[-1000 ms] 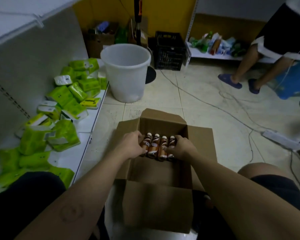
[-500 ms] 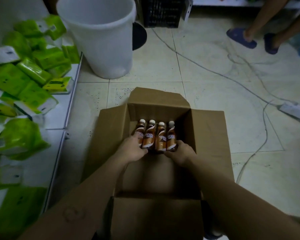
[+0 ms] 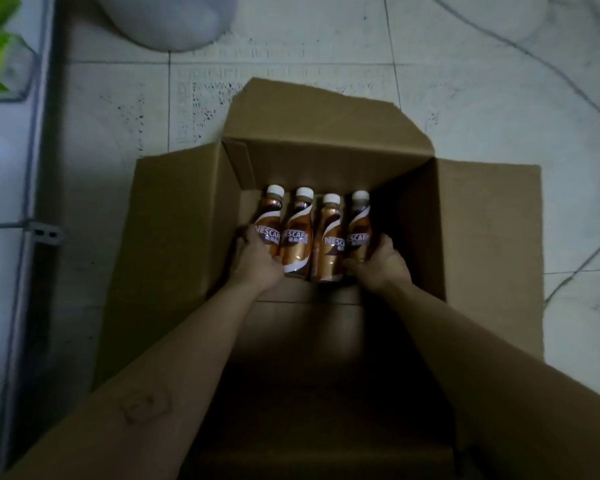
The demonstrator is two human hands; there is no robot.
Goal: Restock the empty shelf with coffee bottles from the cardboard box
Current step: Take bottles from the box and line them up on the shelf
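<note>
My left hand [image 3: 258, 258] and right hand [image 3: 381, 263] are down inside the open cardboard box [image 3: 174, 244]. Each curls round one end of a row of four Nescafé coffee bottles [image 3: 298, 233], clamping them together. The bottles have white caps and brown-gold sleeves. "NESCAFE" reads in white, partly cut off, and the smaller characters beneath are too blurred. The box sits on the tiled floor [image 3: 465, 81].

Bare forearms [image 3: 201, 341], squarish imprint [image 3: 146, 407] on left
</note>
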